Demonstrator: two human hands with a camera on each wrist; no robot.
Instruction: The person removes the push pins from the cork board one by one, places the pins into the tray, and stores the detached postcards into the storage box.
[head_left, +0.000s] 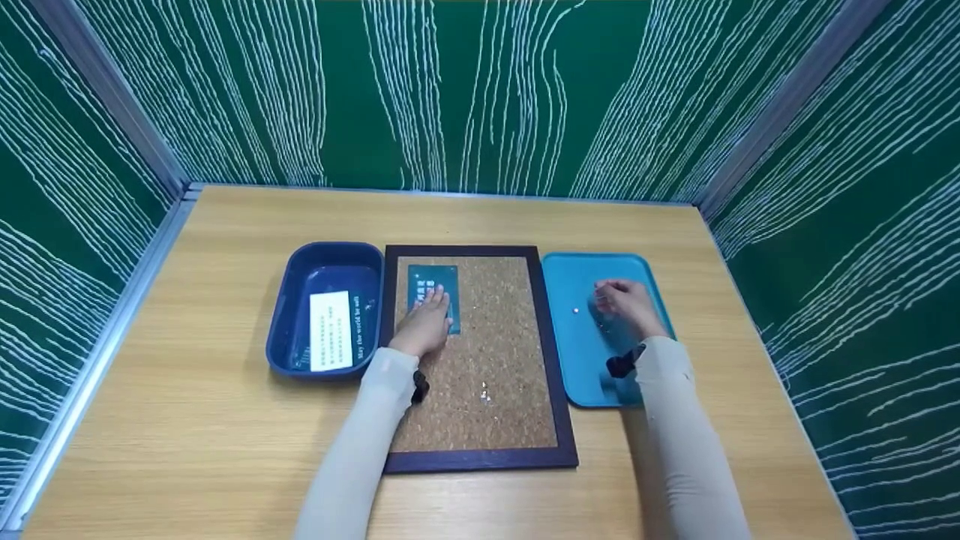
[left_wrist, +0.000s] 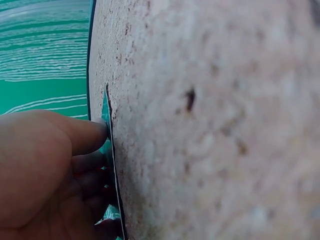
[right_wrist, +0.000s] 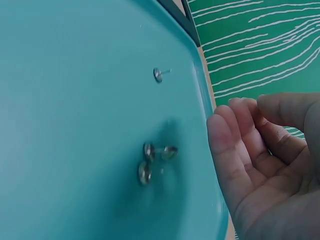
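Note:
My left hand [head_left: 427, 324] rests with fingers extended on a small green card [head_left: 433, 276] with white lettering, flat on the upper left of a framed corkboard [head_left: 502, 315]. In the left wrist view the thumb [left_wrist: 90, 135] lies along the edge of the card [left_wrist: 106, 107]. Over a light-blue tray [head_left: 592, 367] hovers my right hand [head_left: 626, 301], its fingers loosely bent and thumb close to the fingertips. No object shows between them. Beside that hand in the right wrist view are a lone metal thumbtack [right_wrist: 158, 75] and a cluster of thumbtacks [right_wrist: 145, 172] on the tray.
Left of the corkboard stands a dark-blue bin [head_left: 281, 330] holding a white printed card [head_left: 330, 330] and a dark green card with white lettering [head_left: 358, 330]. Small shiny pieces [head_left: 485, 392] lie on the lower cork. Green panels with white lines enclose the wooden table [head_left: 225, 450].

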